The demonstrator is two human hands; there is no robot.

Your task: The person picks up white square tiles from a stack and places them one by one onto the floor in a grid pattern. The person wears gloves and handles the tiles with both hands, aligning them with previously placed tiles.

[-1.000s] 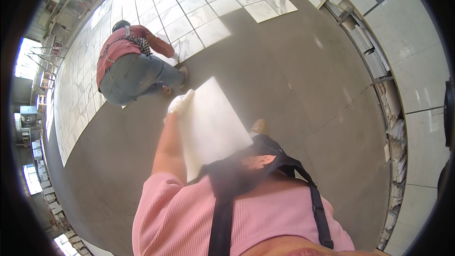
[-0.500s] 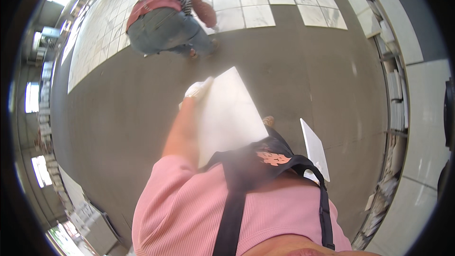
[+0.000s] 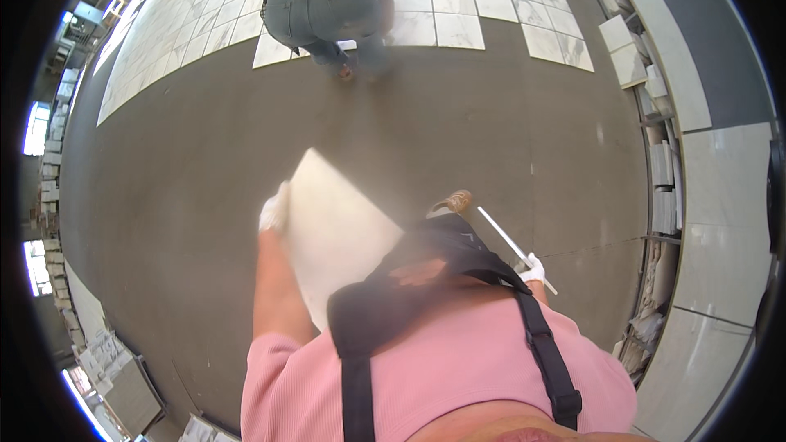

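A large white tile (image 3: pixel 340 225) hangs at my left side, tilted with one corner pointing ahead. My left hand (image 3: pixel 276 208), in a white glove, is closed on its outer edge. The tile's rear part passes behind my dark apron (image 3: pixel 417 274). On my right, another white tile (image 3: pixel 501 233) shows almost edge-on, as a thin strip. My gloved right hand (image 3: pixel 532 268) is closed around this tile near its rear end. One brown shoe (image 3: pixel 458 200) of mine shows on the floor between the two tiles.
Ahead, a co-worker in a red top and jeans (image 3: pixel 323 8) bends over the edge of laid marble-look tiles (image 3: pixel 458 24). Grey-brown floor (image 3: pixel 205 139) spreads between us. Tile stacks (image 3: pixel 663 164) line the right wall; more stacks and a box (image 3: pixel 131 393) stand at the left.
I have turned and moved somewhat. The left tile has shifted left and lower in view. The right tile now appears edge-on, its holding hand visible. The co-worker has bent further down.
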